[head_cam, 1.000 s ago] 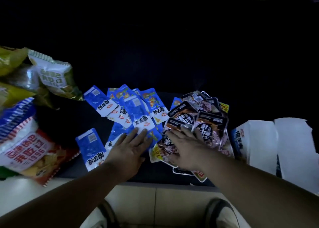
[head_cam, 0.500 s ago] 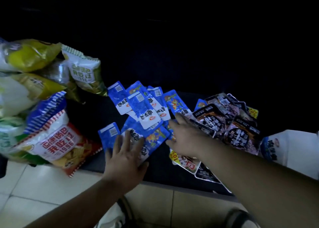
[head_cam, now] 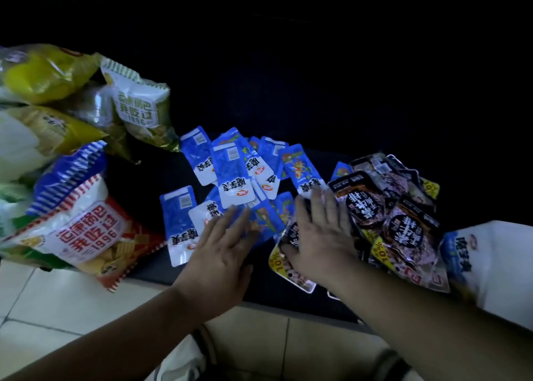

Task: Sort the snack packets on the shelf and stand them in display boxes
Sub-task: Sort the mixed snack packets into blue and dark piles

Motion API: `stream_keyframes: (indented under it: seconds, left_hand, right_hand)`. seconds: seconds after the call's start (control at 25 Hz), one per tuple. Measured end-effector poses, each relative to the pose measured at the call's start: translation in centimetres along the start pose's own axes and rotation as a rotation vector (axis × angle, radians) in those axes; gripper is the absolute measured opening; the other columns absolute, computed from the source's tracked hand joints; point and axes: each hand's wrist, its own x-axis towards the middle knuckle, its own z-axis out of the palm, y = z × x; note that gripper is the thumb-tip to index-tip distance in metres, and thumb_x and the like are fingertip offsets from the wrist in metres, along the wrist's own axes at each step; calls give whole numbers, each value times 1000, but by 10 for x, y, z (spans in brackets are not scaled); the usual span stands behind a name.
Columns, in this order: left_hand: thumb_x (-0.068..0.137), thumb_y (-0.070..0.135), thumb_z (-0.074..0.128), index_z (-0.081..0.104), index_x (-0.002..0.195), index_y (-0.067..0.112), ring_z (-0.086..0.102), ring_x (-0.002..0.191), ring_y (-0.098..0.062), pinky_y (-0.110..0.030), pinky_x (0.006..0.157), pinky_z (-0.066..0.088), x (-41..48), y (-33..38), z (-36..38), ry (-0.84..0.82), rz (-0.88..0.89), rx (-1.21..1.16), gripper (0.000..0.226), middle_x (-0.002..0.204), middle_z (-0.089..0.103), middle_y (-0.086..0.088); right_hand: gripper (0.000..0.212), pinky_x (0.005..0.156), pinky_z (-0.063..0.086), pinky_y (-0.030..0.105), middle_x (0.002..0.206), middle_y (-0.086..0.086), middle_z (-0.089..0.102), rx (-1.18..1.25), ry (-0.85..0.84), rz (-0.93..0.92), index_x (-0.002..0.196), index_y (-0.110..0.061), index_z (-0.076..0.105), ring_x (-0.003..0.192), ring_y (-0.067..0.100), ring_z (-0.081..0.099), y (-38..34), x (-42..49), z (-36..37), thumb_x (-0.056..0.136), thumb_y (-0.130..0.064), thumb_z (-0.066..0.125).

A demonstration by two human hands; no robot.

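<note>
— What changed?
— The right hand (head_cam: 320, 236) slid back onto the dark packets (head_cam: 403, 225); the left hand (head_cam: 222, 253) stayed, both flat, fingers spread.
— And the blue packets (head_cam: 230, 184)?
— On the shelf (head_cam: 144, 184), lengthwise front-to-back, white ends nearest.

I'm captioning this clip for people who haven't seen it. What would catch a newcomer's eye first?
Two bare hands spread flat on a dark shelf: the left hand on a scatter of blue packets, the right hand at the edge of a heap of black packets. Big chip bags pile up far left; a white display box sits far right.
</note>
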Motion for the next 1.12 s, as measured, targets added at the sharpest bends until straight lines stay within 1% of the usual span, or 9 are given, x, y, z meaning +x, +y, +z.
stream_keyframes:
  seconds: [0.12, 0.28, 0.44, 0.56, 0.68, 0.84, 0.96, 1.04, 1.12]
  left_hand:
    - [81, 38, 52, 59, 138, 16, 22, 152, -36, -59, 116, 33, 23, 30, 13, -60, 99, -28, 62, 162, 33, -10]
    - [87, 27, 52, 59, 138, 14, 30, 149, -37, -62, 113, 36, 57, 59, 15, -44, 150, -53, 53, 158, 39, -13]
    - [101, 31, 47, 21, 160, 27, -3, 156, -24, -50, 125, 2, 109, 87, -1, -143, 263, 33, 64, 169, 3, 1]
    - [105, 46, 31, 5, 161, 33, -13, 155, -24, -50, 126, -3, 128, 104, -1, -322, 279, 173, 63, 169, -7, 6]
    - [104, 55, 21, 3, 161, 27, -13, 155, -32, -54, 125, -1, 117, 96, 1, -352, 166, 280, 66, 169, -13, 2]
    - [97, 62, 8, 8, 161, 21, -9, 155, -30, -53, 125, 6, 99, 69, -2, -318, 38, 279, 76, 170, -7, -1]
    - [99, 55, 23, 27, 158, 15, 2, 156, -33, -54, 125, 11, 85, 58, -4, -168, 35, 178, 71, 169, 10, -6]
    - [96, 45, 43, 47, 149, 14, 22, 152, -34, -56, 120, 26, 63, 55, -5, -23, 67, 111, 61, 163, 30, -9]
    - [92, 39, 53, 56, 141, 16, 33, 148, -32, -56, 116, 34, 35, 51, 3, 34, 55, 49, 54, 156, 43, -9]
  right_hand:
    - [107, 122, -13, 61, 166, 11, -32, -118, -125, 102, 161, -24, -17, 152, 39, -29, 44, -16, -5, 91, -75, 47]
    - [109, 125, -10, 54, 166, 3, -33, -37, -68, 85, 160, -36, -16, 153, 31, -28, 96, -40, -6, 88, -70, 58]
    - [124, 128, 4, 45, 167, -8, -30, 208, 26, 131, 159, -43, -15, 156, 23, -19, 115, -44, -11, 78, -65, 75]
    - [138, 127, 8, 46, 169, -6, -21, 301, 28, 178, 157, -44, -20, 157, 23, -17, 119, -35, -19, 69, -59, 84]
    - [143, 127, 3, 51, 171, -1, -12, 331, 22, 239, 157, -43, -21, 157, 26, -15, 115, -25, -21, 65, -60, 86]
    - [116, 127, -11, 45, 170, -2, -19, 210, 68, 81, 164, -27, 1, 155, 21, -23, 101, -21, -19, 80, -58, 75]
    - [87, 128, -9, 41, 172, -1, -7, 164, -15, -130, 163, -18, 20, 157, 16, -15, 87, -16, -18, 94, -51, 63]
    - [69, 128, 0, 40, 171, 3, 13, 165, -56, -167, 158, -17, 34, 158, 19, 1, 75, -13, -20, 100, -48, 56]
    - [56, 122, 22, 38, 157, 1, 37, 152, 6, -179, 149, -20, 45, 149, 22, 24, 62, -9, -22, 102, -49, 51]
